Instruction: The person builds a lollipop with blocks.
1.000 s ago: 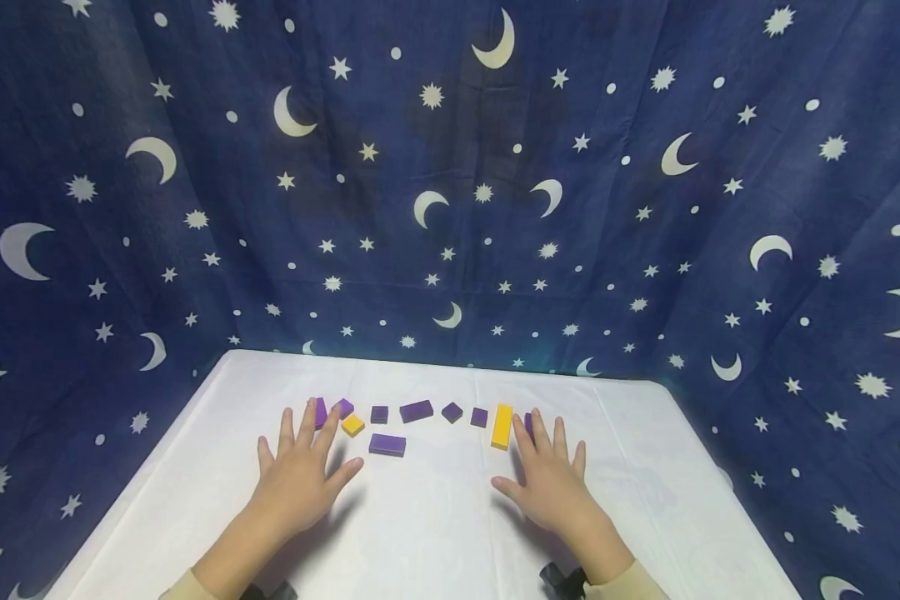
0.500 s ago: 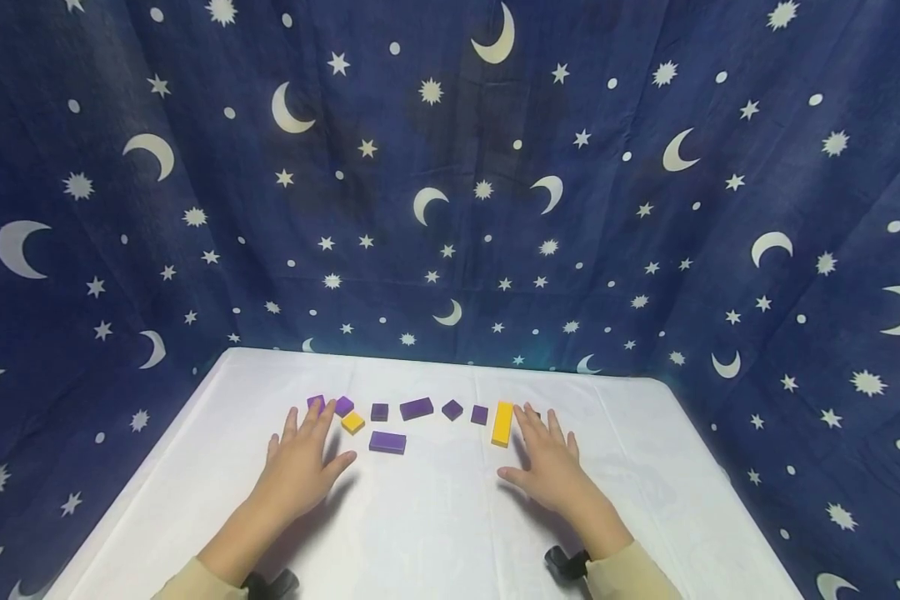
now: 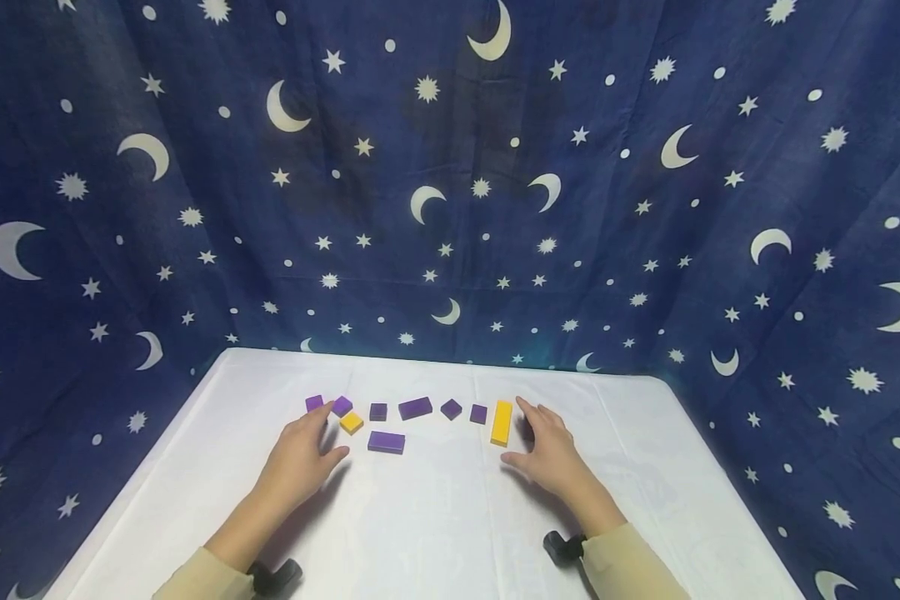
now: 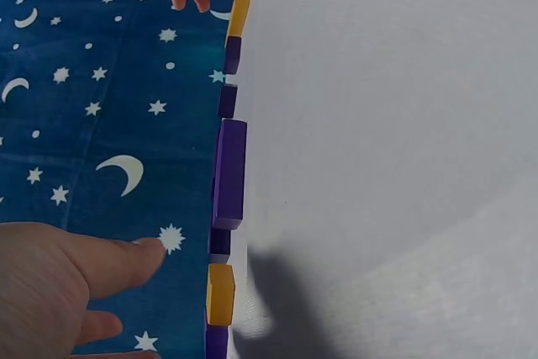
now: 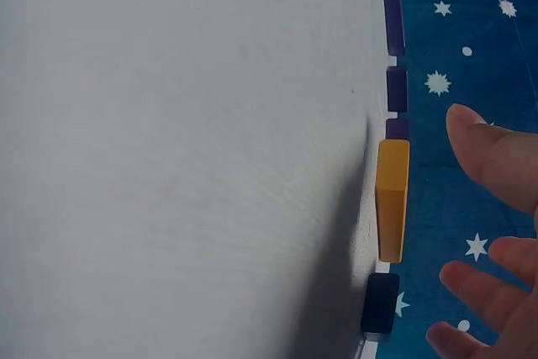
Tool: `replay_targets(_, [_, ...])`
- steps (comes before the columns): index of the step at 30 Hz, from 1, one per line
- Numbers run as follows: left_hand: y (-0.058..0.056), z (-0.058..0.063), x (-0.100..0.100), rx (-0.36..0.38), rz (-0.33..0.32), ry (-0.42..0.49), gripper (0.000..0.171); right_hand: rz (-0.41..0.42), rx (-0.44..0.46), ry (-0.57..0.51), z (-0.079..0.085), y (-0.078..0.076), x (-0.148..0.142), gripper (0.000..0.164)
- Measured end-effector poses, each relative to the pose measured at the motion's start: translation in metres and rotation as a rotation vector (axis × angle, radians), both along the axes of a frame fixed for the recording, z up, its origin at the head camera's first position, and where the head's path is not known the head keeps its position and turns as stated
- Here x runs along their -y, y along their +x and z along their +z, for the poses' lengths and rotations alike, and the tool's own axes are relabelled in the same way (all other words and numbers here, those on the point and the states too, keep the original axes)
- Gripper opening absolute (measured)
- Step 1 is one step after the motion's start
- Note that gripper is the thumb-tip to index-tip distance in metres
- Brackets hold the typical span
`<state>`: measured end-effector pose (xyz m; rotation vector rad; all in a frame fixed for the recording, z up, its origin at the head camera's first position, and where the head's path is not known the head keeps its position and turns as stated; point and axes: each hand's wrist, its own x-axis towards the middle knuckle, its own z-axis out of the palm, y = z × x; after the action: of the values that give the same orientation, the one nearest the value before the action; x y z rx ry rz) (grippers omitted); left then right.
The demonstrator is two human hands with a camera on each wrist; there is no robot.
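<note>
My left hand (image 3: 300,454) hovers over the white table, fingers drawn together and thumb apart, holding nothing. Its fingertips overlap the left end of a loose row of blocks in the head view, beside a purple block (image 3: 314,403), another purple block (image 3: 342,406) and a small yellow block (image 3: 351,423). My right hand (image 3: 553,454) hovers just right of the long yellow block (image 3: 501,423), its fingers loosely bent and free of any thing. Below the right hand in the right wrist view stands a dark block (image 5: 381,307), which the hand hides in the head view.
Between the hands lie a small purple block (image 3: 378,412), a purple rectangular block (image 3: 416,407), a diamond-turned purple block (image 3: 452,409) and a purple square block (image 3: 478,414). Nearer me is a long purple block (image 3: 386,442). A dark blue star-patterned curtain (image 3: 450,167) surrounds the white table (image 3: 450,533).
Both hands were spread wide with fingers apart; the fingers have since drawn together and bent. More of the purple block at far left now shows. The blocks have stayed in place.
</note>
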<state>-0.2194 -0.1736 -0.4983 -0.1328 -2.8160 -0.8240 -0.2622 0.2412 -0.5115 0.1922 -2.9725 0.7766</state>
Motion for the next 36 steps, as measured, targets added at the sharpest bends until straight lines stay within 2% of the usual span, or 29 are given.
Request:
replay_targets(7, [-0.004,-0.003,0.001,0.049,0.02,0.06,0.077,-0.013,-0.031,-0.015,0.001,-0.012,0.003,0.105])
replay_targets(12, [-0.007,-0.004,0.002,0.071,0.042,0.125,0.074,-0.016,-0.019,-0.019,0.0,-0.02,0.001,0.103])
replay_targets(18, [-0.011,-0.007,0.003,0.084,0.061,0.152,0.07,0.002,0.002,-0.008,-0.002,-0.029,-0.004,0.101])
replay_targets(26, [-0.016,-0.015,0.003,0.137,0.083,0.199,0.07,0.017,0.009,0.019,-0.002,-0.041,-0.008,0.094])
replay_targets(36, [-0.022,-0.013,0.004,0.154,0.069,0.228,0.062,0.029,0.057,0.071,-0.001,-0.05,-0.003,0.094])
